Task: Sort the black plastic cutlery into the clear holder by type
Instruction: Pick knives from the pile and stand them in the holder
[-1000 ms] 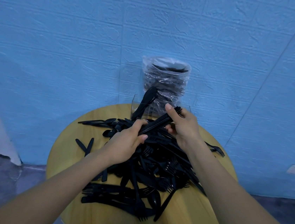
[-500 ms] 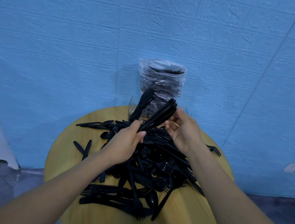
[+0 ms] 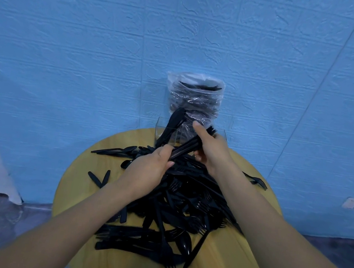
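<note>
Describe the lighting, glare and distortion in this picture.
Head view: dim, bluish light; wide-angle bending curves the wall lines; glare glints on the plastic bag; the black cutlery pile merges into one dark mass, the clear holder barely visible.

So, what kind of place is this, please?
Probably a plain indoor room set up for the sorting, not a kitchen: a blue textured wall, a small round wooden table against it, and a wall socket low down.

Centre: cutlery pile [image 3: 186,201] covers most of the round table [image 3: 234,261].
Far edge: clear holder [image 3: 161,130] and plastic-wrapped cutlery bag [image 3: 194,98] stand against the wall.
Free: bare wood near-right and far-left.
</note>
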Demonstrator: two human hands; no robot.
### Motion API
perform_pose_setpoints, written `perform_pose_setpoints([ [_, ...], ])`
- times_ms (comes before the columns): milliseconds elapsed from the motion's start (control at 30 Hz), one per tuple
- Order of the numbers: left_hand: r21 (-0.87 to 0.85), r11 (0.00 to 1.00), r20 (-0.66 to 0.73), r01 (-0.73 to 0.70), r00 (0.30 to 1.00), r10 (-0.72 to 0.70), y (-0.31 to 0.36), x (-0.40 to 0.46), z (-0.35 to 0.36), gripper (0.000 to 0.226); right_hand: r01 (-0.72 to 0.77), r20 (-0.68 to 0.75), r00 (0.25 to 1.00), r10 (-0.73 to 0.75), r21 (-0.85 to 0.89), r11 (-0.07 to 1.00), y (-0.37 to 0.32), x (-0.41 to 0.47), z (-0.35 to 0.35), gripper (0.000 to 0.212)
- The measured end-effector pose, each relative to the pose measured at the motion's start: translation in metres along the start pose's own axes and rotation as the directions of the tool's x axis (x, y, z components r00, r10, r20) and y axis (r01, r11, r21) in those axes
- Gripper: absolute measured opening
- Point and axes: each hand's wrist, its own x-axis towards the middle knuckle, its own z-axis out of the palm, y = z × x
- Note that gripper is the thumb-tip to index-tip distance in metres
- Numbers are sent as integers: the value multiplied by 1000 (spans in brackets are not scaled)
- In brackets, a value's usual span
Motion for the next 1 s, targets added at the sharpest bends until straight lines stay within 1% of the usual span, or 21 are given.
perform_pose_setpoints([
  [100,103,994,-28,-31,999,35,-11,4,-2,31,-25,-84,996,16,-105,994,-1,14,6,24],
  [200,95,995,-64,-28,997,35,-20,10,0,31,-27,-98,995,14,-136,990,-2,28,12,23],
  [333,-47,999,-115,-5,993,0,-34,30,5,33,43,-112,992,-65,-185,982,-8,51,18,27],
  [400,-124,992,-131,10,991,-26,-41,43,7,35,77,-123,987,-105,-212,974,-11,65,20,26],
  [467,-204,978,-144,51,986,-81,-50,58,8,37,95,-149,981,-121,-169,981,-12,83,22,25],
  [533,-288,950,-170,116,971,-170,-63,71,8,43,115,-197,970,-139,-128,985,-16,101,22,25],
  [633,-372,907,-206,198,935,-289,-88,87,13,54,166,-283,937,-204,-153,974,-22,129,20,24],
  [700,-377,899,-185,223,933,-309,-101,91,19,51,215,-334,901,-277,-212,953,-25,148,22,22],
  [733,-353,910,-172,216,941,-291,-106,93,24,47,240,-352,877,-328,-273,932,-25,155,24,21],
  [800,-283,943,-149,177,963,-225,-111,95,33,40,281,-329,834,-443,-438,854,-24,168,30,18],
  [867,-227,964,-131,137,977,-169,-114,97,41,39,341,-229,809,-541,-567,750,-21,175,38,13],
  [933,-190,976,-116,111,984,-134,-116,98,46,41,413,-110,797,-594,-619,669,-15,181,48,11],
  [1000,-176,981,-110,86,988,-106,-118,97,48,42,452,-16,799,-601,-644,618,-6,187,58,13],
])
